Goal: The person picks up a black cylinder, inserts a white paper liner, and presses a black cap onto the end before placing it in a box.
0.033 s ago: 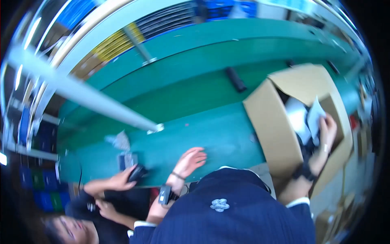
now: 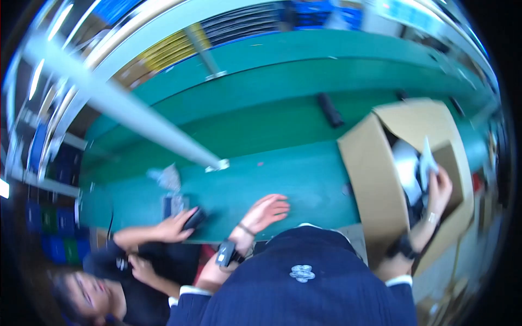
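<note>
The right hand [image 2: 439,191] is down inside the open cardboard box [image 2: 370,179] at the right end of the green worktop [image 2: 304,179]. Its fingers are closed around a thin white packet [image 2: 427,157], which stands roughly upright with its long axis pointing away from the person, up out of the fist toward the far flap of the box. The packet is therefore already in the grip, above and just beyond the knuckles, and well apart from the other hand. More pale, bagged items [image 2: 405,165] lie in the box just left of the packet; the blur makes it hard to say what they are, though they look like plastic-wrapped goods.

The left hand [image 2: 267,211] rests flat on the worktop in front of the person, fingers spread and released, holding nothing. It lies to the left of the box, with the box's near wall between it and the packet, so the right hand is plainly the nearer of the two. A dark band sits on each wrist.

Further left, a co-worker's hand [image 2: 175,225] reaches onto the worktop and touches a small black device [image 2: 194,218]. Beside it lie a crumpled clear wrapper [image 2: 166,178] and a small dark flat item. A black cylindrical object [image 2: 330,110] lies on the far green surface, well apart from both hands, and a pale grey post [image 2: 125,111] crosses the view diagonally.
</note>
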